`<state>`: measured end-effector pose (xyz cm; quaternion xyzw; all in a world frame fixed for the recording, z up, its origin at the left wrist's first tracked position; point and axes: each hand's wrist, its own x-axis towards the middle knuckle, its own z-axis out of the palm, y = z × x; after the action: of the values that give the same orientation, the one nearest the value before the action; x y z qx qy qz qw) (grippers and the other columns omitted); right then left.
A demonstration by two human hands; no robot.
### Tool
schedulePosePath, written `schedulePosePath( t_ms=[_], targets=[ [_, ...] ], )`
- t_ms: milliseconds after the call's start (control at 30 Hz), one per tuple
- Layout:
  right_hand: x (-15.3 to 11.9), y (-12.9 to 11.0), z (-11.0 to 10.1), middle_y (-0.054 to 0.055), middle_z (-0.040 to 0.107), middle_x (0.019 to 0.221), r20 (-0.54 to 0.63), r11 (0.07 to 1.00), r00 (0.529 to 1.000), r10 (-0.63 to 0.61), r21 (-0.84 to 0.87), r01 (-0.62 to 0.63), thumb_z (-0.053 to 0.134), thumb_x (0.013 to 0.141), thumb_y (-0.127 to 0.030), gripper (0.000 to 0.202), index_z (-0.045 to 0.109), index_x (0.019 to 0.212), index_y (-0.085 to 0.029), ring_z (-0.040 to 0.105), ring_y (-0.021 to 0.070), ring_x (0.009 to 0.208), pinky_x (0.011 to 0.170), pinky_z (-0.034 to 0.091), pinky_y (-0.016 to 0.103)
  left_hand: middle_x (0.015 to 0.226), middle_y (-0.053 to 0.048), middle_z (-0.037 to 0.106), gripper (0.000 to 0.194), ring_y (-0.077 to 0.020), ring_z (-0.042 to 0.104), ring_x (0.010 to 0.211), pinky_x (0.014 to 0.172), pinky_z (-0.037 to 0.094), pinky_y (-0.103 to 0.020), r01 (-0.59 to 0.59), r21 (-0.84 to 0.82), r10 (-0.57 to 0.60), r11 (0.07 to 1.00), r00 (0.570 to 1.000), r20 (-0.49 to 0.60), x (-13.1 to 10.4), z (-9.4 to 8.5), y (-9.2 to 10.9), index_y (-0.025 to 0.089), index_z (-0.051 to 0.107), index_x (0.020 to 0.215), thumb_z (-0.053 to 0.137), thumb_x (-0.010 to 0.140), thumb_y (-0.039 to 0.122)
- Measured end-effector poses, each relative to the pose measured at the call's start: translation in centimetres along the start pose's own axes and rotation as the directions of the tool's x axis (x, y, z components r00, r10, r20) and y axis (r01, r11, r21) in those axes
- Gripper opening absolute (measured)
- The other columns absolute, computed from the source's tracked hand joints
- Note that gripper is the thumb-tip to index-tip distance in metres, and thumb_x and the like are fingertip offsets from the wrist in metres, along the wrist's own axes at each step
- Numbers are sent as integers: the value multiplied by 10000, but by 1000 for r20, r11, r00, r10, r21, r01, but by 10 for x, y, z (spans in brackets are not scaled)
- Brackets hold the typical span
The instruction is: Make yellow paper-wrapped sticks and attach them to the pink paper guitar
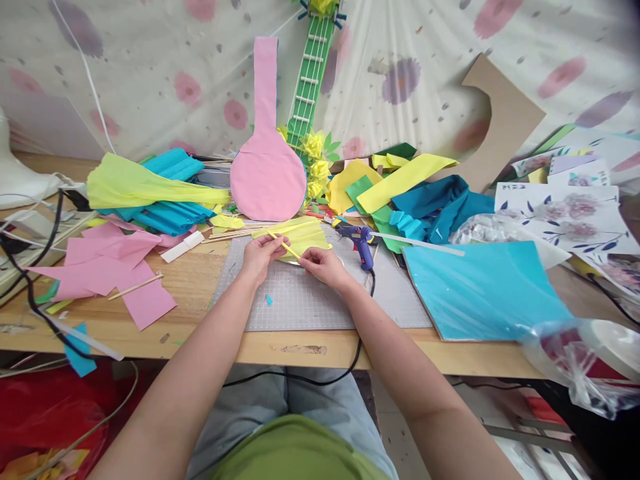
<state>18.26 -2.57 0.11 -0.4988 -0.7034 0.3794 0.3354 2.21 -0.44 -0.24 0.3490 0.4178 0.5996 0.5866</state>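
Between my two hands runs a thin yellow paper-covered stick, slanting down to the right. My left hand pinches its upper left end, and my right hand is closed on the lower right end. Directly behind them lies a yellow crepe paper sheet on the grey cutting mat. A purple glue gun with a long clear glue stick rests right of my right hand. On the mat in front of my hands is a small blue scrap.
A pink banjo-shaped piece stands behind the mat, beside a green fretted neck with yellow flowers. Pink paper lies left, a blue sheet right. The glue gun's black cord hangs over the table's front edge.
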Motion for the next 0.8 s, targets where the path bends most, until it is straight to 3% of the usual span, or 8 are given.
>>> schedulePosePath(
  t_ms=[133,300,533,667,800],
  targets=[
    [0,2,0,-39,507,532,-8,999,1000,-19,-36,19,550,708,-350,191,519,667,-166,398,70,478,482,298,203,756,-67,678,167,-162,651,745,743,512,-315,17,3,-17,1000,1000,8,-3,0,3,107,619,760,684,616,160],
    [0,4,-3,-31,508,553,8,999,999,-33,-35,33,487,754,-386,234,522,684,-166,405,78,502,505,313,210,911,-115,673,245,-174,648,795,680,522,-266,94,-12,-92,996,989,115,-1,-5,8,104,634,811,683,650,282],
    [-3,2,-5,-39,473,543,47,991,996,-77,-104,82,477,768,-376,234,525,671,-169,382,77,505,508,294,210,773,-80,680,184,-168,654,745,703,520,-297,15,19,-15,1000,1000,9,-2,-3,7,106,613,720,683,644,259],
    [-2,5,-5,-38,473,562,15,989,996,-87,-121,89,516,740,-360,200,526,676,-171,382,77,517,505,291,207,796,-89,683,179,-182,653,787,727,517,-310,32,5,-32,999,999,27,-2,-4,7,108,610,731,683,646,248],
    [-2,8,-6,-31,496,572,-2,991,999,-54,-124,53,504,747,-360,200,526,685,-172,401,82,526,518,302,210,901,-117,677,238,-181,648,818,711,518,-279,84,-17,-82,996,990,114,0,-7,9,105,624,815,676,663,281]
  ],
)
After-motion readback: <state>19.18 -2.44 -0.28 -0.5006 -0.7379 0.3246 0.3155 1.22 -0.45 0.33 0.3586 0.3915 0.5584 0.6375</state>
